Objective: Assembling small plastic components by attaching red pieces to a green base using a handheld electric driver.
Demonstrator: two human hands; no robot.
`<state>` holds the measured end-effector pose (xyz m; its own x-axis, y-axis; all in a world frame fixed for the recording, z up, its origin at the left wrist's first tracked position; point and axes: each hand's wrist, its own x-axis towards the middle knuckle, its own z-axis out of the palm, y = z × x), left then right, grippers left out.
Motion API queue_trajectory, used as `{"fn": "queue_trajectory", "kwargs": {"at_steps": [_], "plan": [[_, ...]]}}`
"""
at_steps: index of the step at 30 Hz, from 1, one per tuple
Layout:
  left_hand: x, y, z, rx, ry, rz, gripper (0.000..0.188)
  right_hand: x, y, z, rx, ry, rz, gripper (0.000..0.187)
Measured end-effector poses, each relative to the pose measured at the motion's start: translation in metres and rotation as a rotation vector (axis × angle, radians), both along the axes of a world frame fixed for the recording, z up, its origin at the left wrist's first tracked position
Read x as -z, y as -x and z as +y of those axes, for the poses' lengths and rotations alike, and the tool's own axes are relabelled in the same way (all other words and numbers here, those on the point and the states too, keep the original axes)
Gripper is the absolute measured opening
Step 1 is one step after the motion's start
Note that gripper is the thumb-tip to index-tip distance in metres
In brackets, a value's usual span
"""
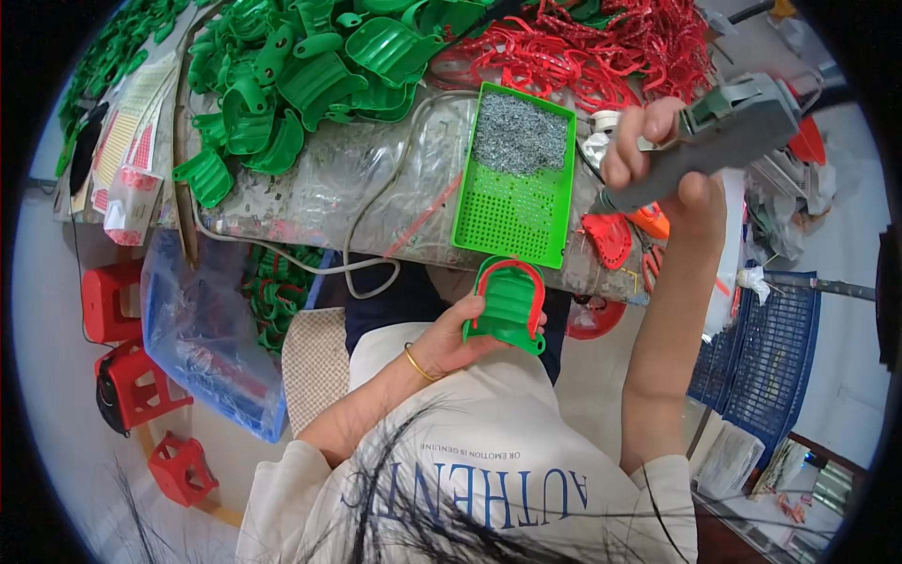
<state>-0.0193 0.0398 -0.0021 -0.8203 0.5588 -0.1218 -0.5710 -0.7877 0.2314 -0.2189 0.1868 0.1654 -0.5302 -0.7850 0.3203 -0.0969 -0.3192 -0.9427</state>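
Observation:
My left hand (451, 336) grips a green plastic scoop-shaped part (513, 299) by its left side, just in front of the table edge. A red U-shaped strip (539, 291) lies along the part's rim. Raised over the table's right side, my right hand (662, 155) is closed round a dark grey power screwdriver (728, 141), its narrow end pointing down and left. Between the hands, on the table, sits a bright green perforated tray (458, 221). Small grey metal pieces, which look like screws (520, 134), fill its far half.
Green plastic parts (319, 80) are heaped at the back left, red strips (564, 47) at the back right. A pale cable (352, 254) loops over the table edge. Lower left stand a plastic-lined blue bin (211, 338) and red stools (132, 301); a blue crate (766, 352) is at right.

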Motion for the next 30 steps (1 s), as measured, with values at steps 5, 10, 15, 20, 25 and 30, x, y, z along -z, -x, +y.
{"fn": "queue_trajectory", "kwargs": {"at_steps": [5, 10, 15, 20, 25, 30], "plan": [[0.01, -0.008, -0.001, -0.087, -0.144, -0.09, 0.071, 0.007, -0.054, -0.02, 0.751, -0.045, -0.037, 0.024], [0.009, -0.007, 0.001, -0.068, -0.13, -0.108, 0.072, 0.074, -0.067, -0.018, 0.894, 0.066, -0.069, 0.018], [0.013, -0.008, 0.003, -0.065, -0.121, -0.128, 0.074, 0.097, -0.063, -0.022, 0.944, 0.067, -0.065, 0.015], [0.018, -0.008, 0.003, -0.065, -0.157, -0.13, 0.074, 0.11, -0.056, -0.027, 0.963, 0.032, -0.039, 0.015], [0.017, -0.009, 0.001, -0.075, -0.167, -0.138, 0.075, 0.12, -0.057, -0.029, 0.952, 0.055, -0.035, 0.015], [0.018, -0.01, -0.001, -0.08, -0.144, -0.133, 0.076, 0.124, -0.057, -0.031, 0.971, 0.022, -0.017, 0.015]]}}
